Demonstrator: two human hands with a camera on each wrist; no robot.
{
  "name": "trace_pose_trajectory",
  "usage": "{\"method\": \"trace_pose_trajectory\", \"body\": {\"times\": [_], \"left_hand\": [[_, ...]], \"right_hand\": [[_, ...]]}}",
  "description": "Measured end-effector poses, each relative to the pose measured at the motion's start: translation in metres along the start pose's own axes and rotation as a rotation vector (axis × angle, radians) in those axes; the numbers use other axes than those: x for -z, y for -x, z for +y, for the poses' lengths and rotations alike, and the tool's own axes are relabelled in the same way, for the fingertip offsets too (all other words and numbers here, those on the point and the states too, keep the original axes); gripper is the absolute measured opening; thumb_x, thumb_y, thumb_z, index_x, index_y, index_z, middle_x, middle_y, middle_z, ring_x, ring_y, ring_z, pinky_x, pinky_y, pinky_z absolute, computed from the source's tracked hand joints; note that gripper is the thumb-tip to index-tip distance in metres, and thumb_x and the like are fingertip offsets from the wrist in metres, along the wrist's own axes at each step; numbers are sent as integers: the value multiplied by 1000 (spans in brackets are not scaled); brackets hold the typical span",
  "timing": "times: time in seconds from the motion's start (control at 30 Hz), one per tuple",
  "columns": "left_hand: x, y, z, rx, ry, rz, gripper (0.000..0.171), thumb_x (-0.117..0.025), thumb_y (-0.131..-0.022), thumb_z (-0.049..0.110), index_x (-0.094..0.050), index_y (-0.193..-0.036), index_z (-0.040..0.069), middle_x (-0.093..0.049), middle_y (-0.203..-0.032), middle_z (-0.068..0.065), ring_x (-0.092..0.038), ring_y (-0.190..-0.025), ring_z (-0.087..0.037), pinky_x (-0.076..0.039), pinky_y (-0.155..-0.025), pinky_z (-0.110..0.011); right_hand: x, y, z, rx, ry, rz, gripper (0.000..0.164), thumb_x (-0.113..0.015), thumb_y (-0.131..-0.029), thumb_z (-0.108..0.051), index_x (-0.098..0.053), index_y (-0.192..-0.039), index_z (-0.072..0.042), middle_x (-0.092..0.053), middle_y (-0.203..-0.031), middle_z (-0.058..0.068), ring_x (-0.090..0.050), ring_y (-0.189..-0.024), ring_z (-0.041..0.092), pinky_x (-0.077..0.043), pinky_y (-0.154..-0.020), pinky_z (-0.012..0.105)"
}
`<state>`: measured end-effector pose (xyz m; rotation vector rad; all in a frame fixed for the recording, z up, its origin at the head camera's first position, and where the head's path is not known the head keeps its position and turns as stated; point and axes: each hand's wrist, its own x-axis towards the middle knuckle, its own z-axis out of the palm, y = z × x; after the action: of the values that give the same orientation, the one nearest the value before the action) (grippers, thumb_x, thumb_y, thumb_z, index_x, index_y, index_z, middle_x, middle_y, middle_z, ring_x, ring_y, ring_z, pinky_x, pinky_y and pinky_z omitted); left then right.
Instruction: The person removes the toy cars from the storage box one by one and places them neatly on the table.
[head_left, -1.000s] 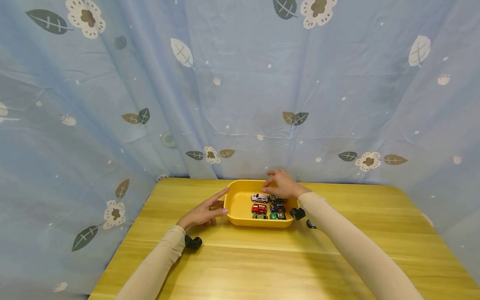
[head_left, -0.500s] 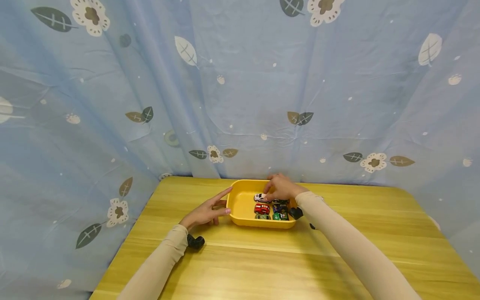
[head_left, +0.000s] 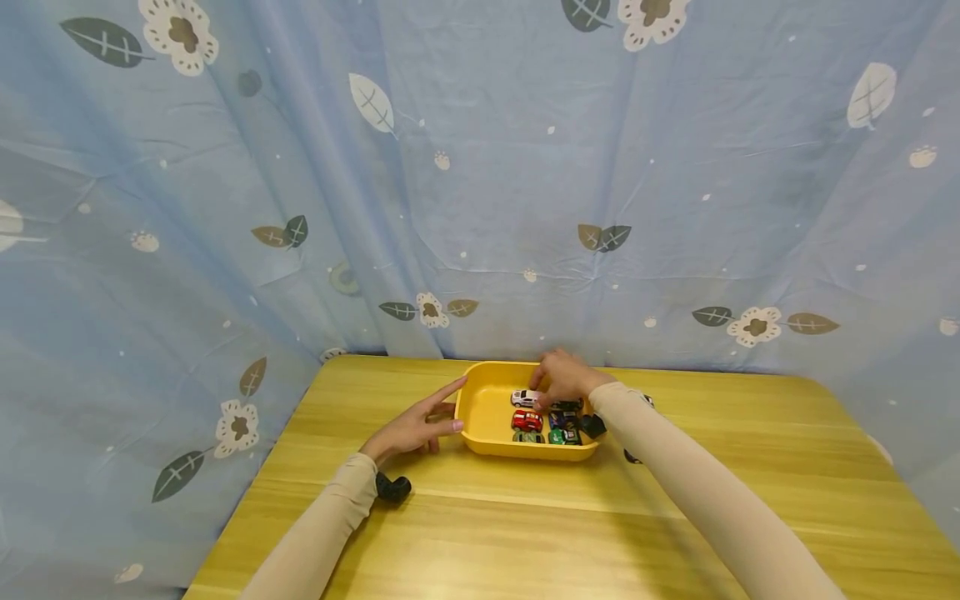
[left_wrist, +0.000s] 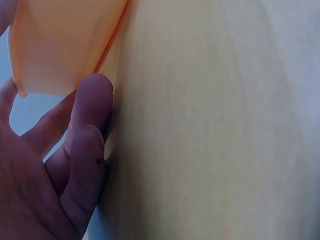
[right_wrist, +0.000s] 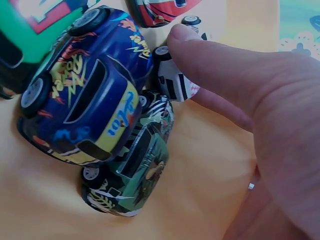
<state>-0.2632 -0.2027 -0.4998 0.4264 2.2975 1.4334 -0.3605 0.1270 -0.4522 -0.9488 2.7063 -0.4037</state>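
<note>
A yellow tray [head_left: 480,451] holds several toy cars on its right side. My left hand [head_left: 411,427] touches the tray's left end with spread fingers; in the left wrist view some fingers [left_wrist: 92,102] lie against the tray's outside. Reaching over the tray's back, my right hand [head_left: 564,377] pinches the rear of the white toy car [head_left: 523,398] between thumb and fingers. Nearby are a red car [head_left: 527,420], a green car [head_left: 558,437], a camouflage car [head_left: 528,437], a dark blue car [right_wrist: 85,95] and a dark green patterned car [right_wrist: 137,165].
The tray stands on a wooden table [head_left: 480,525], close to its back edge. Behind hangs a blue patterned curtain [head_left: 487,192]. Right of the tray, a dark small object [head_left: 632,457] is partly hidden by the right sleeve [head_left: 675,458].
My right hand has come down from above the tray's back onto the white car, and its thumb and fingers have closed on it. The left hand stays at the tray's end.
</note>
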Motion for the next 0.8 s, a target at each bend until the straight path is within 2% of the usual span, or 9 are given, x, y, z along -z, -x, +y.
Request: {"method": "trace_pose_trajectory", "body": {"times": [0.2,0.53,0.63,0.8], "left_hand": [[0,0,-1,0,0,3,79,-71,-103,44,-22,-163,60,-44,-164,-23,-62,-64,-25,-47,-56,-31],[-1,0,-1,2,-2,8,79,-71,-103,43,-22,-163,60,-45,-163,-23,-62,-64,-25,-47,-56,-31],[-1,1,-1,3,0,4,79,-71,-103,44,-22,-163,60,-44,-164,-22,-62,-64,-24,-47,-56,-30],[0,1,-1,2,-7,1,79,-71,-103,44,-21,-163,59,-44,-164,-22,-62,-64,-25,-48,-57,-31]], "right_hand": [[-2,-1,-1,-7,4,11,33,-93,-82,-35,-85,-111,-19,-75,-121,5,-55,-124,36,-39,-109,61],[-3,0,0,-24,11,12,29,-90,-86,-32,-85,-112,-19,-70,-118,5,-52,-122,33,-35,-108,60],[-2,0,0,-11,6,19,28,-89,-87,-30,-85,-112,-18,-69,-121,7,-52,-122,33,-34,-107,62],[2,3,0,33,-14,48,26,-87,-90,-26,-85,-113,-15,-67,-138,14,-51,-131,39,-33,-109,70]]}}
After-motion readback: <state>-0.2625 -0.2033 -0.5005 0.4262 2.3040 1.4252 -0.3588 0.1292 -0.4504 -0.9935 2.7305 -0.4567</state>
